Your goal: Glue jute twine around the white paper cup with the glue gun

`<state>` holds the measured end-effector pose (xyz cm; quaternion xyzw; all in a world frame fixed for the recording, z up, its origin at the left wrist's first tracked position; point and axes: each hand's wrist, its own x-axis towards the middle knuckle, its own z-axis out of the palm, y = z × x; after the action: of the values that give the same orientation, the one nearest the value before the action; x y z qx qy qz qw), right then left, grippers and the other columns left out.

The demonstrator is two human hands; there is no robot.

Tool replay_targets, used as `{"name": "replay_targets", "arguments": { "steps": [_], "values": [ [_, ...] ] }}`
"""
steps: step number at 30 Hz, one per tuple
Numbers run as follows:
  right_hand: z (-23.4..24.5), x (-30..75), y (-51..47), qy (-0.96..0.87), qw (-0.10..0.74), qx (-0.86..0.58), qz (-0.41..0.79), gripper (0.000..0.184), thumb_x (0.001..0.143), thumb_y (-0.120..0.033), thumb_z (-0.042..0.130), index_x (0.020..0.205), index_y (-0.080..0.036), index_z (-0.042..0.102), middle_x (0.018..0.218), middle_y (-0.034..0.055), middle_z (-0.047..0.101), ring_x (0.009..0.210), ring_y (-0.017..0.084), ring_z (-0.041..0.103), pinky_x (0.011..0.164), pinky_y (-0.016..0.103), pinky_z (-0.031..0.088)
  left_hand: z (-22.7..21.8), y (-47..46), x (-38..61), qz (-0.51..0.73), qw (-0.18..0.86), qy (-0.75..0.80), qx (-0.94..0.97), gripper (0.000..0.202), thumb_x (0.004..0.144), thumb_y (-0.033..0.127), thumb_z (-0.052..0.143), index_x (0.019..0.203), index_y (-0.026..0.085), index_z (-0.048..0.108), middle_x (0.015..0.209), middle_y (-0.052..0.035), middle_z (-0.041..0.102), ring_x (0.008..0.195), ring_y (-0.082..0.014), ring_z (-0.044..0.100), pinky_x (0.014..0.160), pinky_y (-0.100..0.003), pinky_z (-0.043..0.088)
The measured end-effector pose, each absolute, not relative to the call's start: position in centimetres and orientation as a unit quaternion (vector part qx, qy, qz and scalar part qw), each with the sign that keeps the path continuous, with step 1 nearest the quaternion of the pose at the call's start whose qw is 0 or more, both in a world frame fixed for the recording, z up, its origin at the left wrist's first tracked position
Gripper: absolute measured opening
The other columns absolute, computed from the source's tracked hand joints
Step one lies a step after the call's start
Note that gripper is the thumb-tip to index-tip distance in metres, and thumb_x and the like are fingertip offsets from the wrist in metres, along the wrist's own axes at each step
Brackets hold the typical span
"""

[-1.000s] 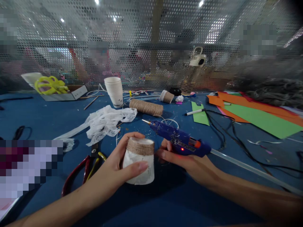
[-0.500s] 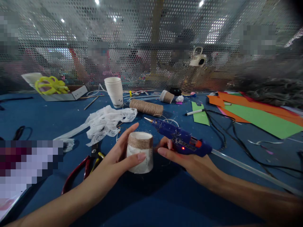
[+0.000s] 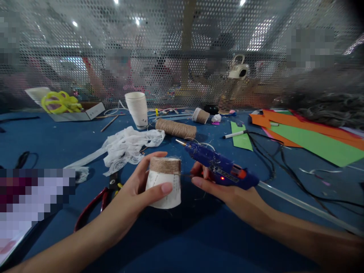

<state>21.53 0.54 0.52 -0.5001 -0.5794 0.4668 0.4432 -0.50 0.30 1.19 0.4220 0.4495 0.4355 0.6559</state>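
My left hand [image 3: 142, 185] is closed around a white paper cup [image 3: 167, 191], thumb across its front. The cup is wider at the bottom, slightly tilted, and has a band of brown twine [image 3: 165, 165] wound about its upper part. A thin strand of twine runs from the cup's right side to my right hand [image 3: 216, 184], pinched between thumb and finger. That same hand also holds a blue glue gun [image 3: 213, 159], its red light on, its metal nozzle pointing up and left beyond the cup. The gun's handle is hidden. A clear glue stick [image 3: 295, 199] sticks out of its back.
White lace [image 3: 125, 146] and red-handled pliers [image 3: 98, 206] lie left. Behind are stacked paper cups [image 3: 136, 110], a twine spool [image 3: 176, 129], a small twine-banded cup [image 3: 200, 116] and a bottle [image 3: 231, 87]. Coloured paper [image 3: 321, 142] and black cables [image 3: 287, 168] lie right.
My left hand has turned and tilted the cup, shifting it slightly left. My right hand and the glue gun have moved slightly right, and the twine strand now shows stretched between the hands.
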Motion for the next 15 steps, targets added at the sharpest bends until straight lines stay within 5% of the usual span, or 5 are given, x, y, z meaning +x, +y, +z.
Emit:
{"name": "replay_targets", "arguments": {
  "steps": [10,15],
  "values": [
    [0.0,21.6,0.4,-0.589,0.466,-0.478,0.456,0.03,0.076,-0.041,0.086,0.073,-0.023,0.062,0.088,0.0002,0.075,0.081,0.018,0.07,0.077,0.031,0.059,1.7,0.7,-0.9,0.49,0.604,0.464,0.424,0.081,0.07,0.034,0.092,0.141,0.035,0.054,0.13,-0.0014,0.072,0.127,-0.0323,0.062,0.087,-0.03,0.055],
    [-0.4,22.6,0.1,-0.739,0.452,-0.393,0.309,0.023,0.083,-0.025,0.083,0.08,-0.025,0.061,0.088,-0.0006,0.07,0.082,0.017,0.067,0.077,0.03,0.054,1.2,0.9,-1.0,0.496,0.605,0.451,0.43,0.071,0.071,0.036,0.092,0.135,0.031,0.061,0.124,-0.0008,0.076,0.12,-0.0265,0.065,0.09,-0.025,0.052]
  ]
}}
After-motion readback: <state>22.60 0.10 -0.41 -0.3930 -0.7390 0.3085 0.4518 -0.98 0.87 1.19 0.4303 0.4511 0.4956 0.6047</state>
